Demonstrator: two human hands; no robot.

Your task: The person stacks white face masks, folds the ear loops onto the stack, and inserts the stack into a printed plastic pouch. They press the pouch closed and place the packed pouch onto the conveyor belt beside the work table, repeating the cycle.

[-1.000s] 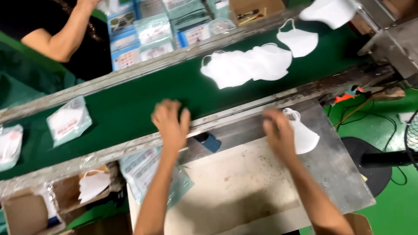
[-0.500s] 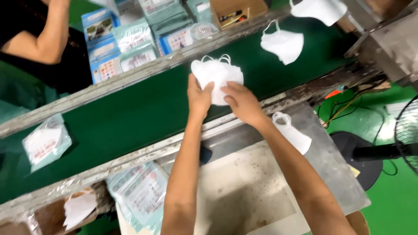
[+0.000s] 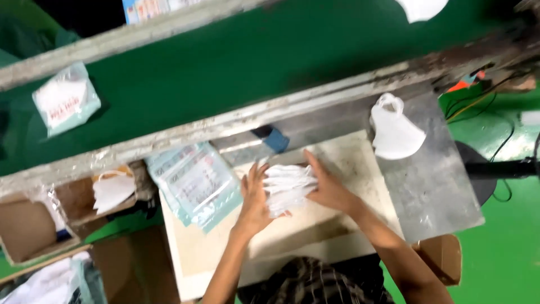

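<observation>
- the stack of white masks [image 3: 288,188] lay on the pale bench [image 3: 337,225], pressed between both hands, just in front of the person.
- the left hand [image 3: 254,197] was clenched lightly against the stack's left edge, fingers up; the right hand [image 3: 329,188] cupped its right side, so each grip was grasping the masks.
- judged from this, the gathering looked done and the stack was being squared; bagging looked not yet begun.
- the pile of clear printed bags [image 3: 194,183] lay untouched just left of the left hand.
- one loose mask [image 3: 395,132] sat apart on the grey metal plate [image 3: 439,186], not in the stack.
- a filled bag [image 3: 64,104] lay on the green belt [image 3: 236,62], well apart from the hands.
- another mask [image 3: 112,188] rested in a cardboard box [image 3: 73,197] at the left.
</observation>
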